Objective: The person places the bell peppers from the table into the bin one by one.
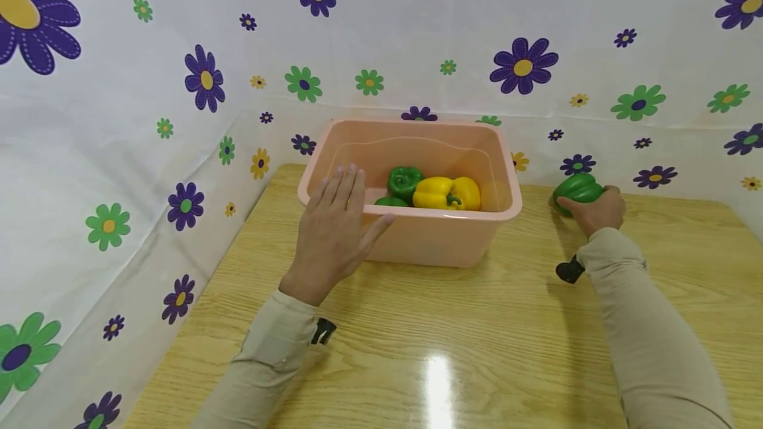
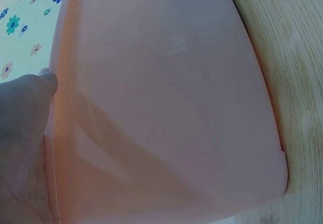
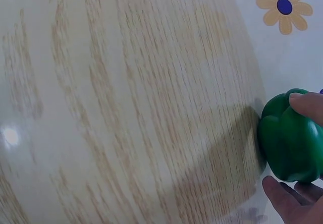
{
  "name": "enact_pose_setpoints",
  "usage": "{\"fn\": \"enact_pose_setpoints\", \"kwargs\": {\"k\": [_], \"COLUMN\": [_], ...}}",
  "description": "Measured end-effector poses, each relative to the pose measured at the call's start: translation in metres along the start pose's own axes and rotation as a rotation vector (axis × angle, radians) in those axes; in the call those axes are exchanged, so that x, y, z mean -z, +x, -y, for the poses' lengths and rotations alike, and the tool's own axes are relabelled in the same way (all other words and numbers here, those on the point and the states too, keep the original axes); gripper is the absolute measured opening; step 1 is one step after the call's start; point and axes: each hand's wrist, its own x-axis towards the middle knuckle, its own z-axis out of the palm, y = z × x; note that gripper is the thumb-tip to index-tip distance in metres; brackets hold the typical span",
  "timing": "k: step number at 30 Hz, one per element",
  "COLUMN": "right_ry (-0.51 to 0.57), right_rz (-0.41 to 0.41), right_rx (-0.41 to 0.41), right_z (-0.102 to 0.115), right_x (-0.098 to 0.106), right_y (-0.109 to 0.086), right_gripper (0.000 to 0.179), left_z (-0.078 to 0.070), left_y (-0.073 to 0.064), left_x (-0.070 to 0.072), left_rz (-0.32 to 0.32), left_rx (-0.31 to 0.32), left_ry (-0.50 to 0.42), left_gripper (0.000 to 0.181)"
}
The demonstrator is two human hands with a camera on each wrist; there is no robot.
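Note:
A pink plastic bin (image 1: 417,237) stands at the back of the table, its front wall filling most of the left wrist view. Inside it lie a yellow bell pepper (image 1: 434,193), a green bell pepper (image 1: 405,182) and another green item (image 1: 391,202), mostly hidden by the rim. My left hand (image 1: 334,234) rests on the bin's front left rim, fingers straight, thumb spread along the edge. Off to the right, my right hand (image 1: 599,212) grips another green bell pepper (image 1: 577,189) between thumb and fingers. In the right wrist view this green pepper (image 3: 287,143) appears at the table's back edge.
The wooden table (image 1: 381,323) reaches back to a white cloth (image 1: 465,25) printed with flowers, which also hangs along the left side. Small black pieces (image 1: 569,270) show at both wrists. Light glares off the tabletop near the front.

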Motion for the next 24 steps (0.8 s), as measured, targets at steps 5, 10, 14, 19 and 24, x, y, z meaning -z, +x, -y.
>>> {"fn": "enact_pose_setpoints", "kwargs": {"k": [5,10,14,19,24], "right_ry": [0.004,0.007,0.015,0.054,0.121], "right_rz": [-0.004,-0.002,0.008,0.004,-0.030], "right_rx": [-0.004,-0.005,0.003,0.012,0.038], "right_z": [-0.001,-0.003,-0.002,0.000,0.006], "right_x": [0.001,0.003,0.006,0.010,0.012], "right_y": [-0.002,-0.004,-0.004,-0.003,-0.003], "right_gripper": [0.090,0.088,0.089,0.091,0.094], "left_z": [-0.001,-0.002,-0.001,-0.001,-0.001], "left_y": [0.000,-0.001,0.000,0.000,0.000], "left_x": [0.000,0.000,0.000,0.000,0.001], "left_rz": [-0.006,-0.009,-0.017,-0.016,0.013], "left_rx": [0.000,-0.004,-0.005,-0.005,0.007], "left_ry": [0.000,0.001,0.002,0.001,-0.003], "left_gripper": [0.086,0.086,0.086,0.086,0.086]}}
